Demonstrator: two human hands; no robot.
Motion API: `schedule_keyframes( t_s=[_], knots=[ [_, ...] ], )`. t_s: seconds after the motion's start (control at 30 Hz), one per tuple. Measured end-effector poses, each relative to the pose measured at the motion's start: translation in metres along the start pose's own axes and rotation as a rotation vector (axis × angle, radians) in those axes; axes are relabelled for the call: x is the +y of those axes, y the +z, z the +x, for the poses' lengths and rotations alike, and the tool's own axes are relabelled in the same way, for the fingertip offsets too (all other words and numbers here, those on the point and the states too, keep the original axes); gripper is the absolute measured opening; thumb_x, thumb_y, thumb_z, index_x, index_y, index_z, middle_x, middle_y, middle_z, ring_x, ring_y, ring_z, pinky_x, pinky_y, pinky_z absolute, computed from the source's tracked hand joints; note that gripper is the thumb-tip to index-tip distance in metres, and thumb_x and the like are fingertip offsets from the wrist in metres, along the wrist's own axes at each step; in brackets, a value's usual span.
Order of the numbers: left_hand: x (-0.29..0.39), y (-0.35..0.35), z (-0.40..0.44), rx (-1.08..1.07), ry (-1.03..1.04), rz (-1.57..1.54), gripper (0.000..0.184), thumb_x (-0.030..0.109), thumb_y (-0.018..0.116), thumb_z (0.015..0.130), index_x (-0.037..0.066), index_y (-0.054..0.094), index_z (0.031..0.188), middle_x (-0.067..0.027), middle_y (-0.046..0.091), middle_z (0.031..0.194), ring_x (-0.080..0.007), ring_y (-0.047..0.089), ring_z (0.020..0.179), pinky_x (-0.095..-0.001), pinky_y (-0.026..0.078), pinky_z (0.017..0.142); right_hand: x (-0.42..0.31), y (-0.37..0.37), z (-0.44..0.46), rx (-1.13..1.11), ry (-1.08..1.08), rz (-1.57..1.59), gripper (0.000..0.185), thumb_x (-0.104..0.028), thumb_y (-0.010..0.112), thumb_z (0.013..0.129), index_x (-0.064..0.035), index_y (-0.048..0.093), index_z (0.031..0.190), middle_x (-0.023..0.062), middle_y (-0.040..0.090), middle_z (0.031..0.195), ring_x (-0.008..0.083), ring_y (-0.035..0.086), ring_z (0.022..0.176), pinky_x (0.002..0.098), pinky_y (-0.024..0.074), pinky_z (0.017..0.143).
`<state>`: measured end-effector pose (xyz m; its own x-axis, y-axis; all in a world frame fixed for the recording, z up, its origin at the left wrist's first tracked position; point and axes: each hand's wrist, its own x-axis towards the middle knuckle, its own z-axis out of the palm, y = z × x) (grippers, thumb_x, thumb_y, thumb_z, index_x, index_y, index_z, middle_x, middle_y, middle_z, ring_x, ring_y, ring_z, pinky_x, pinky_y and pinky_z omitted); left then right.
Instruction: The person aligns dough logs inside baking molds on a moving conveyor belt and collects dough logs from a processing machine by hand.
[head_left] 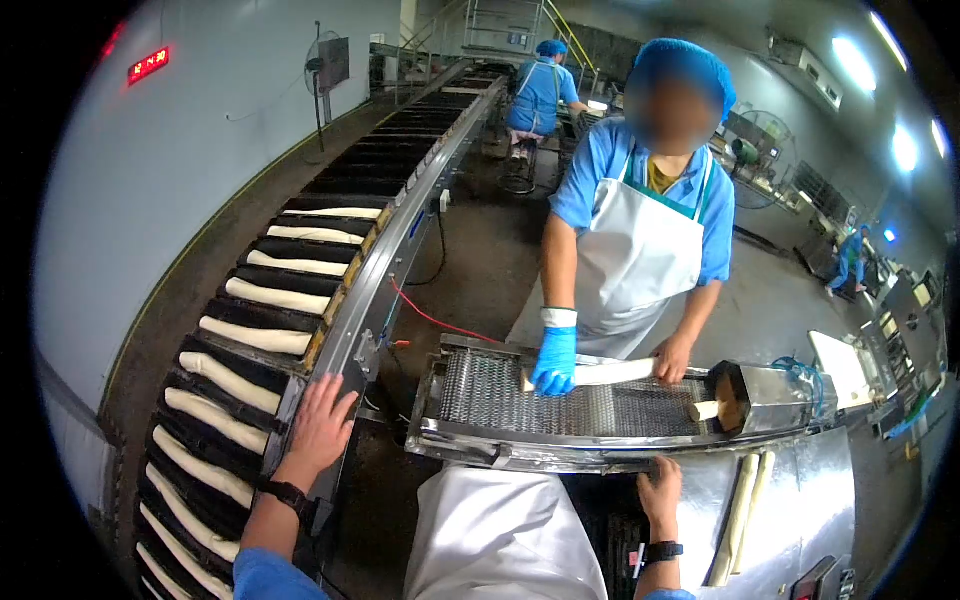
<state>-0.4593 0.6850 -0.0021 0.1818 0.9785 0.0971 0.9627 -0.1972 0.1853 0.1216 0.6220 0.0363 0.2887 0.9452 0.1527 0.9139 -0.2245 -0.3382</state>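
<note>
Steel rail (347, 335) meets spread left hand (322, 422); right hand (660, 492), grip unclear, touches belt frame (570, 459).

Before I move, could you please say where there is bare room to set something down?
The steel table looks bare right of the two pale strips, and narrowly between them and the right hand. The near black trays hold dough rolls, and the co-worker's hands crowd the mesh belt.

Head view: I get one readout, the red LED display (149, 66) on the left wall (215, 120). Digits look like 12 14:30; separators are soft, so I can't confirm punctuation. The second red glow (113, 38) further up-left is too blurred for me to read.
</note>
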Motion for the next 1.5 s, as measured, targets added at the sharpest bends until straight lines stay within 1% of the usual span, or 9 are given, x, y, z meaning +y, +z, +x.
schedule_keyframes(
  t_s=[0.07,0.2,0.3,0.37,0.5,0.87,1.03,1.27,1.5],
  knots=[
    [0.001,0.009,0.011,-0.071,0.087,-0.081,0.050,0.020,0.066,0.085,0.009,0.052,0.132,-0.0165,0.031,0.151,-0.0344,0.023,0.142,-0.0475,0.022,0.116,0.033,-0.013,-0.007,0.006,0.140,-0.154,0.061,-0.020,0.075,0.072,0.0052,0.053,0.122,0.0256,0.053,0.124,0.0408,0.047,0.118,0.0437,0.0370,0.105],
    [-0.012,0.028,0.018,-0.212,-0.050,-0.097,0.049,0.019,0.067,0.084,0.008,0.053,0.130,-0.0138,0.033,0.150,-0.0336,0.022,0.143,-0.0424,0.023,0.117,0.062,-0.033,-0.021,-0.153,0.476,-0.304,0.092,-0.032,0.079,0.069,0.0048,0.034,0.141,0.0304,0.037,0.141,0.0462,0.032,0.133,0.0495,0.0280,0.111],
    [-0.006,0.025,0.024,-0.194,0.009,-0.109,0.048,0.017,0.067,0.082,0.007,0.055,0.128,-0.0144,0.034,0.150,-0.0345,0.022,0.143,-0.0419,0.023,0.117,0.045,-0.041,-0.028,-0.296,0.591,-0.457,0.127,-0.044,0.083,0.062,0.0009,0.005,0.151,0.0292,0.004,0.156,0.0485,0.002,0.144,0.0621,0.0093,0.113],
    [-0.006,0.030,0.025,-0.148,-0.112,-0.177,0.047,0.015,0.067,0.080,0.004,0.058,0.124,-0.0150,0.034,0.150,-0.0340,0.024,0.142,-0.0421,0.025,0.116,0.036,-0.040,-0.021,-0.321,0.547,-0.519,0.125,-0.041,0.085,0.062,0.0006,0.007,0.151,0.0291,0.009,0.156,0.0477,0.005,0.144,0.0615,0.0084,0.114],
    [-0.021,0.021,0.034,-0.138,-0.099,-0.131,0.043,0.014,0.067,0.079,0.001,0.060,0.119,-0.0156,0.035,0.149,-0.0324,0.027,0.141,-0.0426,0.029,0.114,0.028,-0.038,0.003,-0.334,0.488,-0.460,0.122,-0.043,0.080,0.069,0.0032,0.002,0.151,0.0270,0.001,0.157,0.0438,-0.002,0.146,0.0570,0.0013,0.116],
    [-0.009,-0.031,0.053,-0.102,-0.079,-0.088,0.046,0.003,0.065,0.075,-0.003,0.055,0.119,-0.0216,0.034,0.148,-0.0387,0.029,0.139,-0.0450,0.030,0.113,0.011,-0.041,0.071,-0.223,0.367,-0.510,0.111,-0.067,0.055,0.081,0.0155,0.016,0.144,0.0307,0.013,0.154,0.0380,0.007,0.147,0.0439,0.0069,0.119],
    [-0.014,-0.020,0.060,-0.074,-0.084,-0.086,0.045,0.005,0.064,0.075,-0.003,0.056,0.119,-0.0223,0.035,0.147,-0.0388,0.031,0.139,-0.0450,0.030,0.113,0.018,-0.038,0.077,-0.130,0.333,-0.476,0.109,-0.067,0.053,0.082,0.0184,0.020,0.142,0.0327,0.017,0.153,0.0399,0.010,0.146,0.0449,0.0080,0.119],
    [-0.001,-0.025,0.072,-0.089,-0.130,-0.165,0.044,0.008,0.065,0.075,-0.002,0.058,0.117,-0.0205,0.038,0.145,-0.0359,0.032,0.138,-0.0440,0.032,0.112,0.010,-0.047,0.082,-0.228,0.379,-0.537,0.107,-0.070,0.042,0.087,0.0157,0.015,0.145,0.0298,0.015,0.154,0.0383,0.008,0.146,0.0430,0.0037,0.120],
    [0.005,-0.022,0.056,-0.028,-0.084,-0.188,0.046,0.011,0.065,0.076,0.000,0.057,0.120,-0.0190,0.039,0.144,-0.0343,0.032,0.138,-0.0433,0.032,0.112,0.026,-0.047,0.078,-0.235,0.342,-0.573,0.107,-0.070,0.042,0.087,0.0168,0.016,0.144,0.0320,0.015,0.153,0.0386,0.008,0.146,0.0441,0.0053,0.120]
  ],
)
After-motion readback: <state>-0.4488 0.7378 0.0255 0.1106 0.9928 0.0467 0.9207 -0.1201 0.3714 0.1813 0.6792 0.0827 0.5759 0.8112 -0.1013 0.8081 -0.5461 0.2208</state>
